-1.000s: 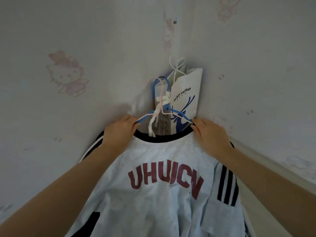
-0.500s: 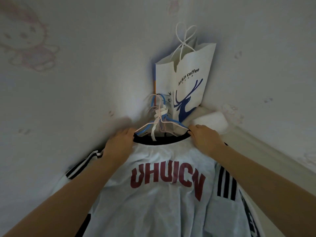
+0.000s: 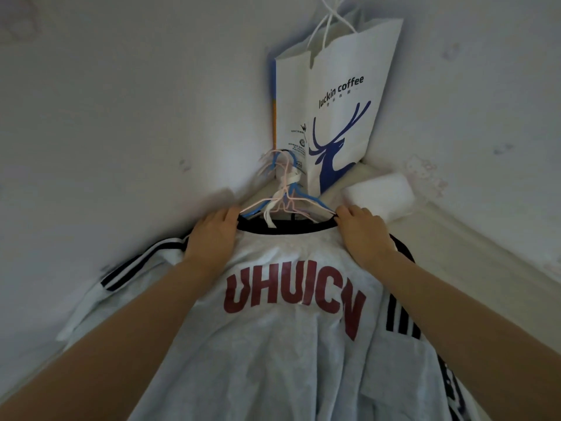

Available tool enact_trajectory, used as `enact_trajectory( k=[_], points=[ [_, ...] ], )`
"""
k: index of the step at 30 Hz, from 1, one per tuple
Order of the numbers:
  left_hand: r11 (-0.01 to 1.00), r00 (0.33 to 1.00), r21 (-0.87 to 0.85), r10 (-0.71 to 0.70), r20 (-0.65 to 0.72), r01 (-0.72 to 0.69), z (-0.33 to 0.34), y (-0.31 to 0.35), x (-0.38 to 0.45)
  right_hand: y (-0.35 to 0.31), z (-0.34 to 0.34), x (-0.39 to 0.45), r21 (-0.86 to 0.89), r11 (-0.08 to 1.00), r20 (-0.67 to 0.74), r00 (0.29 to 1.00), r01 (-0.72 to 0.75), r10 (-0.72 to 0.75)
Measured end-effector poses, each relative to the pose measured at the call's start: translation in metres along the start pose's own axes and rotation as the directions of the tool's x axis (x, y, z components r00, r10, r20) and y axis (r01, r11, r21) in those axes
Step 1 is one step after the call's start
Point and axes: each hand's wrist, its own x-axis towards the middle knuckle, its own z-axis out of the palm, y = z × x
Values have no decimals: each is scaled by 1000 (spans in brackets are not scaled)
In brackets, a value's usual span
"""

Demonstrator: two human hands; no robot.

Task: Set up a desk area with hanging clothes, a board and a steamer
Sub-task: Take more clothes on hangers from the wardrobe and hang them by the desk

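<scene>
Head view, the only one here: both hands are on the shoulders of the white T-shirt (image 3: 291, 329), right at the black collar. The left hand (image 3: 212, 235) lies over the shoulder with its fingers (image 3: 226, 215) pressed together, tips curled over the collar edge. The right hand (image 3: 362, 235) does the same on the other side, fingers (image 3: 349, 212) bunched and pinching the fabric where the hanger arm comes out.

The risk I see is the hangers (image 3: 282, 199). There's a pink and a blue wire one tangled together with a white strap just beyond the fingertips, and I can't tell what the hooks catch on. Tug one shoulder harder and the shirt could slide off an arm, or the whole bundle could drop.

Just past the fingers, a Luckin Coffee paper bag (image 3: 340, 95) stands in the wall corner, close enough to get knocked over. A white block (image 3: 379, 194) sits just beyond the right fingers, on a pale ledge (image 3: 455, 253).
</scene>
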Motion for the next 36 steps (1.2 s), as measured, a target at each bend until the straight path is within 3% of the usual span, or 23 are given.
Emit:
enact_trajectory(
  k=[17,26,30,36],
  points=[
    [1000,1000,-26,-7,24,8,-2,3,-21,-4,-14,-35,108,992,37,998,-62,58],
    [998,987,-1,55,149,-55,-26,22,-64,-24,-53,-77,99,993,51,997,-64,59],
    [993,988,-70,105,116,-97,-41,31,-97,-41,-71,-111,87,994,59,997,-63,58],
    [985,983,-23,173,67,-172,-60,42,-154,-71,-93,-179,151,983,54,994,-106,99]
  ],
)
